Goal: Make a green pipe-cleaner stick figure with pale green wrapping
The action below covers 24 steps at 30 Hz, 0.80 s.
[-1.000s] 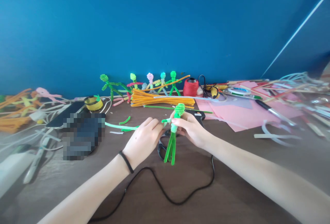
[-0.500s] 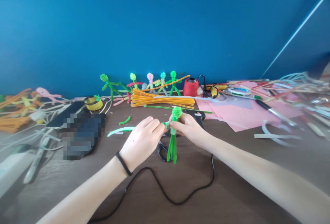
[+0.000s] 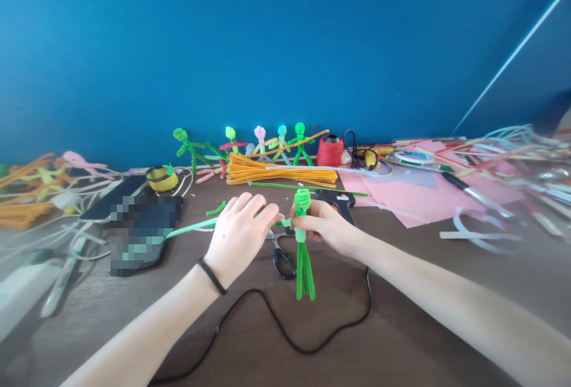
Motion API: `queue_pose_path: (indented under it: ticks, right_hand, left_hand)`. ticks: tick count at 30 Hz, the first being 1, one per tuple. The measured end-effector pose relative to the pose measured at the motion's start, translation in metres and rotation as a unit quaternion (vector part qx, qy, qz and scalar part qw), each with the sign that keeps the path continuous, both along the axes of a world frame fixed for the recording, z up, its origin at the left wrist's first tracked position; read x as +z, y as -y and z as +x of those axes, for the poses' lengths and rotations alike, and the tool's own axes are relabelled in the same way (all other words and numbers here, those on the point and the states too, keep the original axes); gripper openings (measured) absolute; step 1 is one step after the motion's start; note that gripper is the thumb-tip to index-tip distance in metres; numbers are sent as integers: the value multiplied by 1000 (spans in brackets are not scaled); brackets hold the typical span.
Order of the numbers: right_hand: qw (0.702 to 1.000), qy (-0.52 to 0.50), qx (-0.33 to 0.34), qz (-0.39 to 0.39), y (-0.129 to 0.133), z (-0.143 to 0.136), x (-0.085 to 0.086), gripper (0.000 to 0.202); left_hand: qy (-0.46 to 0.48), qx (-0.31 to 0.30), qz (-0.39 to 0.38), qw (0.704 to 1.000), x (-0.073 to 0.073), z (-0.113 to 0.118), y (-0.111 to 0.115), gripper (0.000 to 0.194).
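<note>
Green figure (image 3: 302,201) is held upright by the right hand (image 3: 329,226) — left hand (image 3: 243,226) gripping a pale-green strip (image 3: 191,228).

A vivid blue wall (image 3: 285,42) fills the upper part of my camera view, running nearly edge to edge behind a brown tabletop (image 3: 352,363). A thin, pale line (image 3: 513,57) cuts diagonally across the blue surface at the right, climbing from just above the tabletop's far side to the right edge of the frame. I see the blue brighten toward the upper left and deepen to navy in the upper right corner. A few small dark specks (image 3: 358,91) dot the wall right of center. Soft light lends the tabletop a greyish sheen at lower left, while its lower middle shows darker brown.
</note>
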State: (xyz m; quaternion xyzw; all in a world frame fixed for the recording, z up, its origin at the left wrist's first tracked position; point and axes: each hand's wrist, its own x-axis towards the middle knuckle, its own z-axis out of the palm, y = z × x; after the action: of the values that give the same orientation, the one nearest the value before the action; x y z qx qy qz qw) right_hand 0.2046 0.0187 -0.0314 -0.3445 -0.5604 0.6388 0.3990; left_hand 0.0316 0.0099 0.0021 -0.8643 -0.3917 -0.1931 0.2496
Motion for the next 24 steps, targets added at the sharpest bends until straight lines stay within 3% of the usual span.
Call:
queue_pose_path:
  ticks: [6, 14, 24]
  right_hand:
    - [999, -49, -4, -23, 1, 0, 2, 12]
    - [992, -112, -39, -38, 0, 0, 6, 10]
    - [996, -36, -73, 41, -3, -1, 1, 7]
  left_hand:
    - [1, -1, -62, 998, -4, 1, -2, 25]
    - [-37, -38, -74, 996, -15, 2, -2, 19]
    - [-72, -44, -73, 994, -12, 5, 6, 18]
